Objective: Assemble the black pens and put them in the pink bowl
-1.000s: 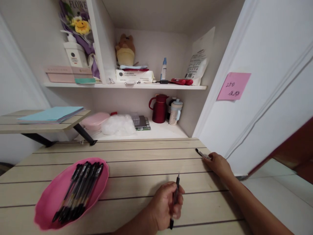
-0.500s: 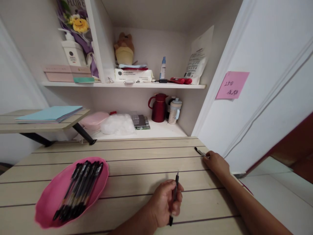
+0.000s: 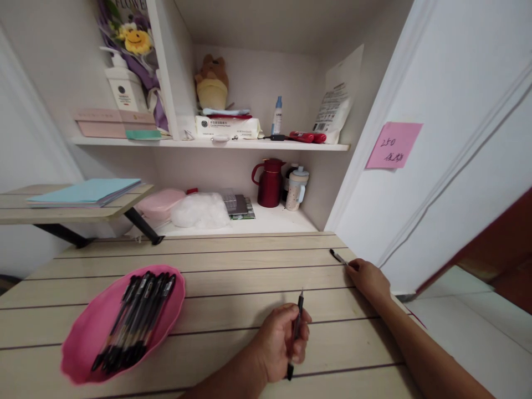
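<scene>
Left hand [image 3: 280, 341] is bare, left forearm [image 3: 235, 371] too, and same deal for the right hand [image 3: 369, 280] and right forearm [image 3: 428, 338]. Both forearms slim down toward the wrists; fingernails are kinda too blurry to make out.

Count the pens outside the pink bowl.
2 visible: a black pen in the left hand, bare tip pointing away, and what looks like a second pen, partly hidden by the right hand. The hands could conceal more.
</scene>
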### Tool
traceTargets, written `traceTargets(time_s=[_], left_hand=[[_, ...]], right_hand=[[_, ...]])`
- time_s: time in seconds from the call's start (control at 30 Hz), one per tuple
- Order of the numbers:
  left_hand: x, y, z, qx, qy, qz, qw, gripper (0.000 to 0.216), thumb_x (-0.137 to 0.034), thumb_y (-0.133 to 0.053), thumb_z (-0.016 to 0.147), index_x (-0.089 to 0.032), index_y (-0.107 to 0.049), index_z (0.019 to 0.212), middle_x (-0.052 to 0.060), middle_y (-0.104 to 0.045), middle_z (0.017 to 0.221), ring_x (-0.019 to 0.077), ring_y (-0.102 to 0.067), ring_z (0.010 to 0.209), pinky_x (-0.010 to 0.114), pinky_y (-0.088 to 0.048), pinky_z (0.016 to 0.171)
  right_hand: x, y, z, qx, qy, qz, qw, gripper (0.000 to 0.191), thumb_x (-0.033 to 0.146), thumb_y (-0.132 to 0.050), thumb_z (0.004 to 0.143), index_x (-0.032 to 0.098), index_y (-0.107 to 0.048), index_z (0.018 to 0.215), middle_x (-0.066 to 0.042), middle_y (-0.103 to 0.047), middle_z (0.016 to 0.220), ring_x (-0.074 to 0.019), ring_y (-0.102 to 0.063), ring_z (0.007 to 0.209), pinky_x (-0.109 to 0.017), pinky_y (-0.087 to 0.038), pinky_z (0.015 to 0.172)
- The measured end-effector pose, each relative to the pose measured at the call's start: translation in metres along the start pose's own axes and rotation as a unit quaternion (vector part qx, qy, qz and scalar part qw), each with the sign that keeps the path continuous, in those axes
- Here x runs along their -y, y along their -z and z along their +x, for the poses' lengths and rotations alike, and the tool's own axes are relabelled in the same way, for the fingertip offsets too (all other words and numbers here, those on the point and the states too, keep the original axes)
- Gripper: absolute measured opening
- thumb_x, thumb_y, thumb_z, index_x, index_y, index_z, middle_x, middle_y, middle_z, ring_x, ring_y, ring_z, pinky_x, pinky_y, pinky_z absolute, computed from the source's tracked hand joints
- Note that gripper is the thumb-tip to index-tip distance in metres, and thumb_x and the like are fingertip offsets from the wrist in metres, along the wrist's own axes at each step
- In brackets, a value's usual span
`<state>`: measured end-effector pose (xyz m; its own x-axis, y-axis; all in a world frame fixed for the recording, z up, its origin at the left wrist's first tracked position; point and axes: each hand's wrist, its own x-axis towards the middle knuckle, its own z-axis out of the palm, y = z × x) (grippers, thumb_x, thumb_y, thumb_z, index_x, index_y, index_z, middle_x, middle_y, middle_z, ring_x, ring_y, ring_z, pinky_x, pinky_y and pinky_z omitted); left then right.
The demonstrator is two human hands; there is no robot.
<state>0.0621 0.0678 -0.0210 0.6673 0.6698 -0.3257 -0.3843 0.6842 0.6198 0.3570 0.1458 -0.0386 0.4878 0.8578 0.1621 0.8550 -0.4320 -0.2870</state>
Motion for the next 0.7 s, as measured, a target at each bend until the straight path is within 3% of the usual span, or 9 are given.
traceTargets(time_s=[0.3,0.53,0.7], left_hand=[[0.000,0.002,0.001,0.001,0.011,-0.002,1.000,0.023,-0.037,-0.048,0.075,-0.016,-0.054,0.080,-0.003,-0.048,0.054,0.0043,-0.030,0.034,0.021,-0.011,0.039],[0.001,0.002,0.001,0.003,0.011,-0.007,1.000,0.023,-0.037,-0.049,0.074,-0.015,-0.054,0.080,-0.003,-0.048,0.054,0.0042,-0.030,0.034,0.021,-0.011,0.040],[0.000,0.002,0.001,0.007,0.013,-0.010,1.000,0.023,-0.037,-0.050,0.075,-0.015,-0.054,0.079,-0.003,-0.048,0.054,0.0039,-0.030,0.034,0.021,-0.010,0.040]], right_hand=[[-0.006,-0.005,0.006,0.008,0.000,0.011,1.000,0.032,0.043,-0.047,0.075,0.025,-0.066,0.093,-0.007,-0.069,0.089,-0.0247,-0.062,0.080,-0.029,-0.039,0.058],[-0.016,-0.005,0.021,-0.006,0.014,0.046,0.999,0.034,0.036,-0.042,0.077,0.018,-0.065,0.095,-0.009,-0.069,0.090,-0.0227,-0.062,0.081,-0.027,-0.040,0.060],[-0.005,-0.002,0.024,0.001,0.016,0.025,1.000,0.038,0.047,-0.042,0.077,0.020,-0.066,0.089,-0.009,-0.069,0.083,-0.0242,-0.062,0.077,-0.029,-0.040,0.058]])
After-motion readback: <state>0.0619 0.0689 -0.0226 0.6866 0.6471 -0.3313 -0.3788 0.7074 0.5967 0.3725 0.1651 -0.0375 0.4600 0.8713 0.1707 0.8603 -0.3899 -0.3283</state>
